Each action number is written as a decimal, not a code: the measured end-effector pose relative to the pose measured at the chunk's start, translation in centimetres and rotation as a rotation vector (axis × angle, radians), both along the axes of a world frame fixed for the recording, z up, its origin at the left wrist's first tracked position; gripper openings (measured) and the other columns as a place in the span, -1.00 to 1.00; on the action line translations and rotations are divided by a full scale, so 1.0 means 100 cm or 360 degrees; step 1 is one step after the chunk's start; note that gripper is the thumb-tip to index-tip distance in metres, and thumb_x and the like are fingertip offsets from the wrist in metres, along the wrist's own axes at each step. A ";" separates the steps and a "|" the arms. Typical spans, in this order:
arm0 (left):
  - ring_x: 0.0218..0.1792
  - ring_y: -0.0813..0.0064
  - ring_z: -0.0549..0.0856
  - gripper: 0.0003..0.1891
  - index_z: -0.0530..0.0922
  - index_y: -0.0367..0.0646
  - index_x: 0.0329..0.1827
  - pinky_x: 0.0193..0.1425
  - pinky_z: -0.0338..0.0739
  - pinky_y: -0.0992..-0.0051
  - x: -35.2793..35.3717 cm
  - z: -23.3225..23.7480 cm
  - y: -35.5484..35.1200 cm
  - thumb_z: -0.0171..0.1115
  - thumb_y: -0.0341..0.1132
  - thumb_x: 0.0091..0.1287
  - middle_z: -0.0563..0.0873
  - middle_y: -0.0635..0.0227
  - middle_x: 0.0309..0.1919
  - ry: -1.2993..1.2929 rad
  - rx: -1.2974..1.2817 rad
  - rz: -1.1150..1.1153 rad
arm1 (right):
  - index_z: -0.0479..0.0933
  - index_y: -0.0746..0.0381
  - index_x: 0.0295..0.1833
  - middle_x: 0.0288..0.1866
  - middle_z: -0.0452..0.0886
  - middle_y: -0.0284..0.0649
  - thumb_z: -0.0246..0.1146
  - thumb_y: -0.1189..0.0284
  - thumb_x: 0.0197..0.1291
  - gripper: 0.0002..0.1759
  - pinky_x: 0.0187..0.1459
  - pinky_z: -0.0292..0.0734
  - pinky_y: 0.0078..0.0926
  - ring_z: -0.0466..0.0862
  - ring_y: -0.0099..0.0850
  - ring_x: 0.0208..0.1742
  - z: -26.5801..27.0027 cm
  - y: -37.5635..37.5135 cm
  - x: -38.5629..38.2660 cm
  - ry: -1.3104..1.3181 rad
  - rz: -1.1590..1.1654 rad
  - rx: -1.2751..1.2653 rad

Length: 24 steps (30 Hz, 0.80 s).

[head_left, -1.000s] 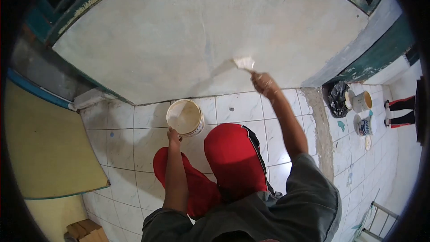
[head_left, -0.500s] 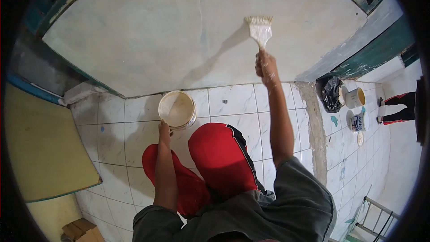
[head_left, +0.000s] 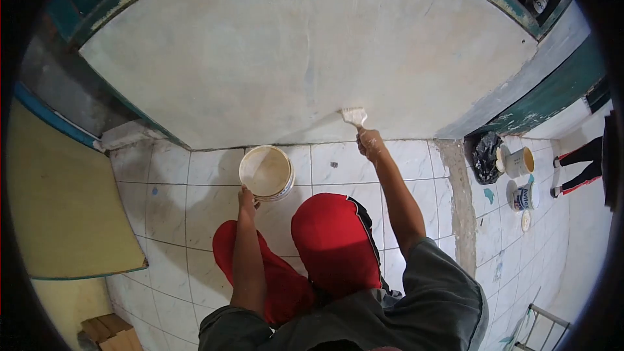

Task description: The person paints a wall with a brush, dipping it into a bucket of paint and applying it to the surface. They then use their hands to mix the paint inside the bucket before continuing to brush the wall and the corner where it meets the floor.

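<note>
A wide paintbrush (head_left: pixel 354 116) is gripped by its handle in my right hand (head_left: pixel 370 143), its bristles at the lower part of the pale wall (head_left: pixel 390 45). Whether the bristles touch the wall, I cannot tell. My left hand (head_left: pixel 247 200) is closed on the near rim of a round bucket (head_left: pixel 268 172), which is at the left by the foot of the wall. Pale paint coats the inside of the bucket.
Right of a rough cement strip (head_left: pixel 460 201) on the tiled floor are a black plastic bag (head_left: pixel 486 158), an open bucket (head_left: pixel 520 163) and a white labelled bucket (head_left: pixel 525 196). Another person's legs (head_left: pixel 580 162) show at far right. Cardboard (head_left: pixel 112 333) lies at lower left.
My right hand has moved down the wall and slightly left with the brush. The whole view has shifted a little; my left hand still holds the bucket.
</note>
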State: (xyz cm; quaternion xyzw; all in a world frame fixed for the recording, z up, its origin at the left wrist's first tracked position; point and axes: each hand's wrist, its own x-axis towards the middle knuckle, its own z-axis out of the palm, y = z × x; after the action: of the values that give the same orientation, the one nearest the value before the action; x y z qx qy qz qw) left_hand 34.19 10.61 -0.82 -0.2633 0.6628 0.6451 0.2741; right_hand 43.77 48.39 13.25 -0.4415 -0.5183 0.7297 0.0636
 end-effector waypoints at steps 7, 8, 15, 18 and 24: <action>-0.28 0.41 0.44 -0.60 0.21 -0.08 0.08 -0.37 0.36 0.38 0.001 0.017 0.016 -0.30 -0.02 0.33 0.42 0.29 -0.15 -0.0087 -0.0182 0.0042 | 0.34 0.19 -0.57 -0.76 0.21 -0.47 0.07 0.15 0.17 -0.62 -0.81 -0.09 -0.71 0.10 -0.70 -0.83 0.207 -0.027 0.016 0.0540 0.0017 0.0707; -0.27 0.42 0.44 -0.60 0.21 -0.08 0.09 -0.37 0.36 0.39 0.001 0.015 0.018 -0.29 -0.03 0.33 0.41 0.28 -0.13 -0.0058 -0.0232 0.0110 | 0.33 0.19 -0.56 -0.77 0.20 -0.48 0.07 0.16 0.18 -0.62 -0.81 -0.10 -0.72 0.10 -0.71 -0.83 0.224 -0.027 0.016 0.0634 -0.0013 0.0736; -0.27 0.43 0.45 -0.59 0.21 -0.07 0.09 -0.41 0.36 0.43 0.000 0.014 0.017 -0.27 -0.01 0.32 0.42 0.26 -0.13 -0.0053 -0.0306 0.0051 | 0.33 0.17 -0.52 -0.77 0.20 -0.49 0.04 0.10 0.19 -0.61 -0.83 -0.07 -0.70 0.12 -0.71 -0.84 0.152 -0.010 0.002 0.0566 -0.0061 0.0674; -0.33 0.43 0.45 -0.59 0.27 -0.06 0.05 -0.43 0.37 0.42 -0.003 0.015 0.017 -0.26 0.01 0.31 0.46 0.28 -0.21 -0.0106 -0.0252 0.0137 | 0.30 0.15 -0.60 -0.80 0.20 -0.49 0.01 0.13 0.19 -0.59 -0.84 -0.04 -0.68 0.13 -0.70 -0.85 0.092 -0.019 -0.003 0.0559 -0.0062 0.0513; -0.35 0.46 0.45 -0.54 0.36 -0.03 -0.04 -0.44 0.38 0.44 0.007 0.000 0.013 -0.28 0.13 0.29 0.47 0.37 -0.26 -0.0073 0.0082 0.0026 | 0.28 0.13 -0.66 -0.83 0.22 -0.40 0.09 0.07 0.12 -0.55 -0.84 -0.01 -0.57 0.14 -0.57 -0.88 -0.052 -0.041 -0.003 0.0098 0.0003 0.0063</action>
State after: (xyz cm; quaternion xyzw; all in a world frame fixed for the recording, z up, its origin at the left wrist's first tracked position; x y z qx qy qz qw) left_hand 34.90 11.96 -0.81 -0.2763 0.6374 0.6579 0.2908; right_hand 43.46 44.28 8.01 -0.4169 -0.5308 0.7327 0.0876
